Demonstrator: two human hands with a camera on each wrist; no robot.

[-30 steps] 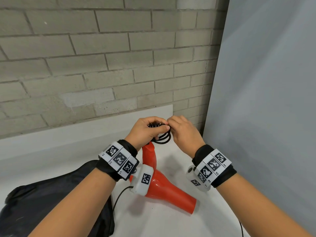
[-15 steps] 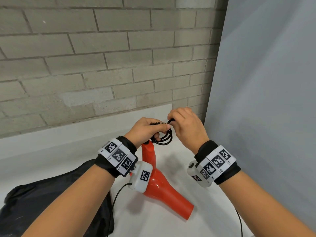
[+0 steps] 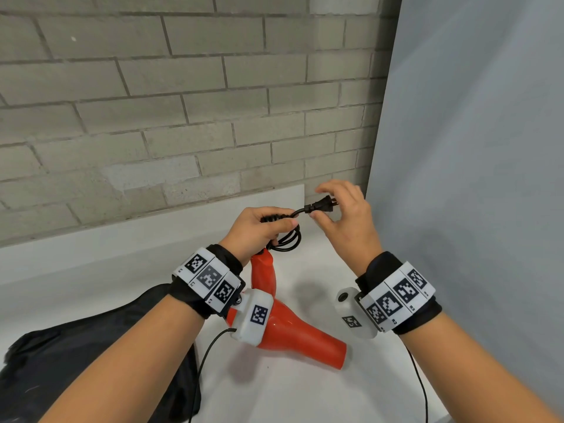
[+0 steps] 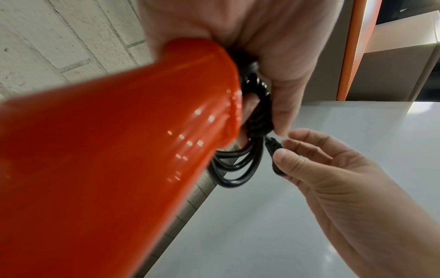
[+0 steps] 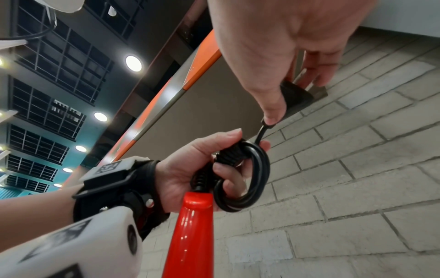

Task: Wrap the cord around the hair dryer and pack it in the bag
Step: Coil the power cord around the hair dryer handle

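Head: left hand (image 3: 259,230) grips coiled cord (image 3: 285,239) at the handle end of the red hair dryer (image 3: 287,328), held above the table (image 3: 305,392); black bag (image 3: 91,355) lower left. Left wrist: right hand (image 4: 321,169) pinches plug (image 4: 273,150). Right wrist: coil looped over left fingers (image 5: 228,169).

red hair dryer (image 3: 293,334), black cord (image 3: 287,239), seemingly black bag (image 3: 91,355).

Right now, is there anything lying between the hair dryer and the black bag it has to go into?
Nothing visible does. The dryer is held up by the left hand at the coiled cord, right beside the bag on the table. Whether the bag's mouth is open cannot be told.
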